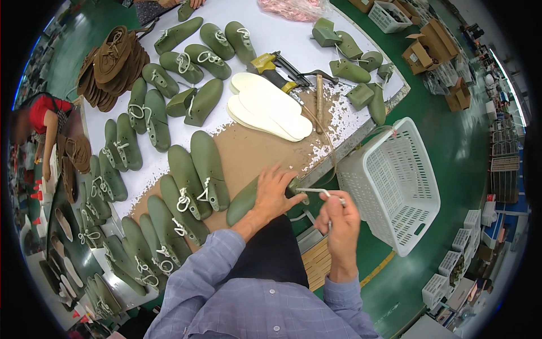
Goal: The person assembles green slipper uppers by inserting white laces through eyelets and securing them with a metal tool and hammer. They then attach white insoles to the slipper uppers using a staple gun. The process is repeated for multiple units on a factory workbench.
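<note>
A green shoe last [243, 204] lies on the table's near edge with its heel end toward the right. My left hand [274, 194] rests across it, fingers spread over the top and thumb toward the heel, holding it down. From the heel end a white cord [312, 191] runs taut to my right hand [341, 223], which is closed on it at some distance from the last. Left of my left hand stand rows of similar green lasts [209, 164] with white cord loops at their heels. Beyond it lie cream insoles [268, 107] in a loose pile.
A yellow-and-black staple gun [276, 70] and a wooden-handled hammer [319, 101] lie past the insoles. A white basket [395, 186] stands right of the table. Brown shoe uppers [113, 65] are stacked far left, near a person in red [42, 118]. More lasts [350, 70] lie far right.
</note>
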`<act>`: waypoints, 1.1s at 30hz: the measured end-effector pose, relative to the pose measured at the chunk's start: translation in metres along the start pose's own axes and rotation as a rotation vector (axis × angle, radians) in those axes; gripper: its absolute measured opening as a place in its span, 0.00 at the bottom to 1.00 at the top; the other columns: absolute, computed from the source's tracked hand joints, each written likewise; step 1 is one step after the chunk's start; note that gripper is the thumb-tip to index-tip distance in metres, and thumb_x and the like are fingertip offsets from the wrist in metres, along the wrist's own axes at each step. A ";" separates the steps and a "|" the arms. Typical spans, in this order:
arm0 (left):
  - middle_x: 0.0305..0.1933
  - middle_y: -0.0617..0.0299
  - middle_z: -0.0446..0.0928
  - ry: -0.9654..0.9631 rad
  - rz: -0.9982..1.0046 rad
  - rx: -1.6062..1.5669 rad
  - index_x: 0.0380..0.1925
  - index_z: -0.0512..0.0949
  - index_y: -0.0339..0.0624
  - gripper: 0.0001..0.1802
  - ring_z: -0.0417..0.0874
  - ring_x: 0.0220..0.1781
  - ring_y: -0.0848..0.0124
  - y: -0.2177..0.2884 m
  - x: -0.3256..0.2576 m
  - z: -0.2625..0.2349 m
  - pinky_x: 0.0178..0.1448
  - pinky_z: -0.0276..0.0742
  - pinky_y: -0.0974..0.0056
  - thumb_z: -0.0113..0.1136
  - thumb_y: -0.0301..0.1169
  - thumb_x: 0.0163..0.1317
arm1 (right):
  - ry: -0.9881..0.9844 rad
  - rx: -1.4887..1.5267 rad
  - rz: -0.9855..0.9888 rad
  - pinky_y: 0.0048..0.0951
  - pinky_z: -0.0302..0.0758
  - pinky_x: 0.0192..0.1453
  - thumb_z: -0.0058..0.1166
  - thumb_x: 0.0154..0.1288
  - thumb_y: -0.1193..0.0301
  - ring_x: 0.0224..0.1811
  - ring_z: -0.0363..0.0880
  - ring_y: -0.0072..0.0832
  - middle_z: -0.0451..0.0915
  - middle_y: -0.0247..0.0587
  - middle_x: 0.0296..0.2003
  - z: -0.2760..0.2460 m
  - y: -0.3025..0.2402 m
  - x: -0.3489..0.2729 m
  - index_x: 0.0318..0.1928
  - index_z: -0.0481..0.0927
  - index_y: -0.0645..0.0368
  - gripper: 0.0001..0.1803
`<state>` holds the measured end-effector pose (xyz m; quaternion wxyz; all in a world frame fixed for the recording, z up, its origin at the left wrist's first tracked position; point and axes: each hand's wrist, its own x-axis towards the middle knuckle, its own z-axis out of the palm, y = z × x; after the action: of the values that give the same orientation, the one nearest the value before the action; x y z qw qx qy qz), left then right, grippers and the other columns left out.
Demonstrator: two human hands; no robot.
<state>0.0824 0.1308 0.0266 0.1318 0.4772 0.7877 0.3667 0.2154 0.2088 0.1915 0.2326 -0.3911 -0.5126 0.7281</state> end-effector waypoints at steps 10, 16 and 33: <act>0.50 0.59 0.82 0.068 -0.085 0.050 0.45 0.83 0.46 0.26 0.77 0.63 0.51 -0.030 -0.017 -0.014 0.67 0.69 0.48 0.81 0.44 0.49 | -0.151 0.336 -0.057 0.28 0.74 0.39 0.61 0.76 0.61 0.29 0.74 0.24 0.75 0.34 0.26 -0.007 -0.003 -0.002 0.53 0.79 0.68 0.20; 0.47 0.58 0.83 0.153 -0.116 0.020 0.45 0.83 0.45 0.25 0.81 0.56 0.55 -0.034 -0.030 -0.006 0.61 0.75 0.51 0.81 0.42 0.50 | 0.003 0.148 -0.236 0.23 0.74 0.37 0.60 0.77 0.68 0.30 0.75 0.20 0.77 0.32 0.29 0.007 0.035 0.022 0.51 0.78 0.62 0.11; 0.51 0.58 0.81 -0.007 0.095 0.045 0.49 0.80 0.46 0.26 0.81 0.57 0.54 -0.054 0.024 -0.004 0.61 0.75 0.50 0.77 0.45 0.54 | 0.168 -0.404 -0.343 0.20 0.70 0.29 0.52 0.81 0.67 0.25 0.75 0.17 0.84 0.38 0.31 -0.009 0.091 0.066 0.50 0.74 0.62 0.10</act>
<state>0.0324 0.1346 -0.0048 0.1063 0.5184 0.7716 0.3529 0.1898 0.2288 0.0834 0.3117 -0.3960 -0.6850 0.5261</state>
